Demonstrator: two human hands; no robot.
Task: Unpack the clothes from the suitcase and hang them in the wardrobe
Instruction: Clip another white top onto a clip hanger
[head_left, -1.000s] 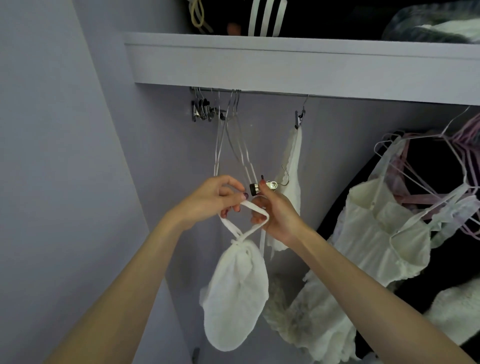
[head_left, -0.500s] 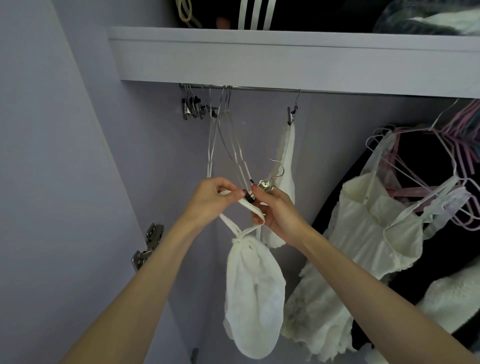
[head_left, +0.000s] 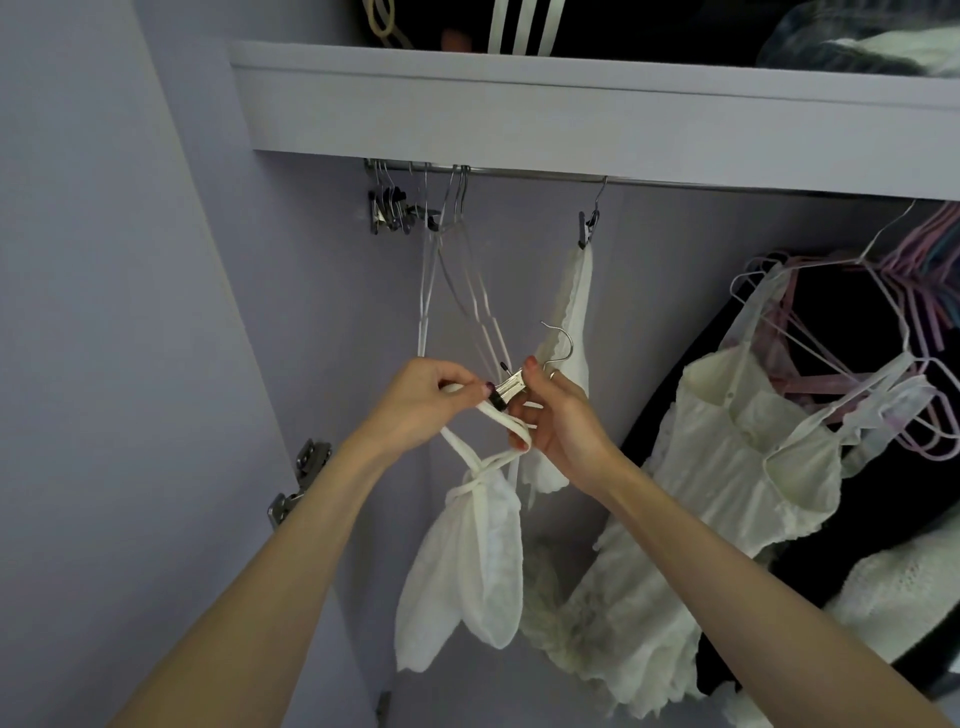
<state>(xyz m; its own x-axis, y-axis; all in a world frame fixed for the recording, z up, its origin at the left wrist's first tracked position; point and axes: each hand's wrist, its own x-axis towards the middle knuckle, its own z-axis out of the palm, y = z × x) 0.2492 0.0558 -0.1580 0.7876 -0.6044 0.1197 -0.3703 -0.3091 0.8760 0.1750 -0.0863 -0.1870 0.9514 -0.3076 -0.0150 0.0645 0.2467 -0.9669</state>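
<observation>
Inside the wardrobe, my left hand pinches the white strap of a small white lace garment that hangs below both hands. My right hand grips a metal clip hanger with its hook pointing up, and the clip's black jaw sits at the strap. The metal hanging rail runs under the shelf above my hands. The suitcase is out of view.
Empty wire hangers and spare clips hang at the rail's left end. A white lace piece hangs from one clip. A white dress on pink hangers and dark clothes fill the right. A shelf holds folded items above. Door hinges sit left.
The clip hanger has turned in my right hand so its hook now points up, and its jaw has come down onto the strap. The garment has swung slightly.
</observation>
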